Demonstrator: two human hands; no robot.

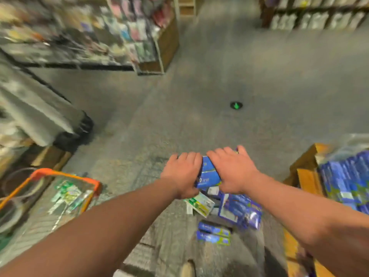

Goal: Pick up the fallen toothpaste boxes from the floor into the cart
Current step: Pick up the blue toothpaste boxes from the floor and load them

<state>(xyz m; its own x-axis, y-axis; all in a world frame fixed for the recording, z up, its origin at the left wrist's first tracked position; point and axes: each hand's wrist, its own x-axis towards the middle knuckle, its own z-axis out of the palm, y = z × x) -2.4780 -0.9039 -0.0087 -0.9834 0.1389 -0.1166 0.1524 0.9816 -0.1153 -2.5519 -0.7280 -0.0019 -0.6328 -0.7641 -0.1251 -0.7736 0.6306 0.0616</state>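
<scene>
Holds a bundle of blue toothpaste boxes [208, 174] clamped between left hand [182, 174] and right hand [232, 170], over the grey floor [199, 96]. Left fingers [187, 156] curled round its left end, right fingers [221, 152] wrapped over its right end. Beneath, lying on the floor: a green-and-white box [200, 204], a heap of blue packs [239, 212], and a pair of blue boxes [214, 234] side by side. At left, well apart from the hands, the orange-rimmed cart [65, 174] with green boxes [67, 196] inside. At right, a wooden shelf [305, 176] stacked with blue packets. Edges heavily blurred.
</scene>
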